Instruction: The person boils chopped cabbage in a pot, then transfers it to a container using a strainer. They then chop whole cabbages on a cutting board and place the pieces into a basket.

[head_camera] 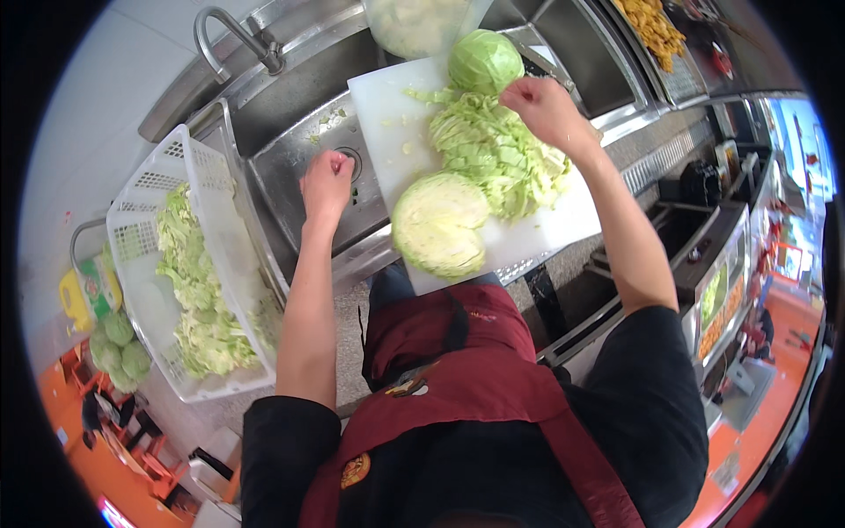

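Observation:
My left hand (328, 185) hovers over the stainless sink basin (284, 155) near its drain, fingers curled in and nothing visible in them. My right hand (548, 111) is above the far right of a white cutting board (376, 132), its fingers also curled, with no object visible in them. Just below it on the board lies a heap of shredded cabbage (495, 155). A whole green cabbage (485, 61) rests at the board's far edge, close to my right fingertips. At the near edge, a cut cabbage half (439, 224) shows its pale cut face upward.
A white perforated plastic basket (231, 231) holding cut cabbage (201, 297) stands left of the sink. Beyond the board is a translucent tub (422, 30). A curved faucet (231, 30) rises at the back. Fried food (650, 30) sits on a tray at far right.

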The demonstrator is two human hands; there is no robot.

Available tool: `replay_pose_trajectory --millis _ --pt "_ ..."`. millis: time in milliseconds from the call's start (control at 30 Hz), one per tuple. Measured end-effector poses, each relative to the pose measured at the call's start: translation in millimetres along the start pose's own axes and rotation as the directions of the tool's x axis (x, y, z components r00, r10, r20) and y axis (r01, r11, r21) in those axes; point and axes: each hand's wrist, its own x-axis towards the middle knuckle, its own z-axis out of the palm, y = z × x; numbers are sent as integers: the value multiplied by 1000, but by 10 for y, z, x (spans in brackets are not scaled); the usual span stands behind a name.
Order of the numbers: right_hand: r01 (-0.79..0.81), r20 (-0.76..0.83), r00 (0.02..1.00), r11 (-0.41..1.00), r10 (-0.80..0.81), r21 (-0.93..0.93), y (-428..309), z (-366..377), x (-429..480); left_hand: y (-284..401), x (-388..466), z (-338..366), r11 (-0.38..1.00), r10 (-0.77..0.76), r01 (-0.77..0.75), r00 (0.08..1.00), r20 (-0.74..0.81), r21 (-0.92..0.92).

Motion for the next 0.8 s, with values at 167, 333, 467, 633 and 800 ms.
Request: replay_pose_trajectory --millis 167,333,467,633,800 --pt "78 -289 953 994 -96 -73 1130 -236 -232 53 -767 328 928 -147 158 987 58 -337" --pt "-24 -55 998 943 6 -331 2030 -363 47 357 -1480 525 647 -424 561 827 368 -516" --pt "-52 131 987 960 91 -276 2381 -263 309 646 -1696 579 588 -380 565 825 419 -578" --pt "-1 64 998 975 16 -223 2493 -138 387 598 -1708 687 386 -352 531 841 412 -754" --pt "12 45 999 996 -8 -90 2513 -150 357 425 -1788 827 292 -353 420 882 312 -859"
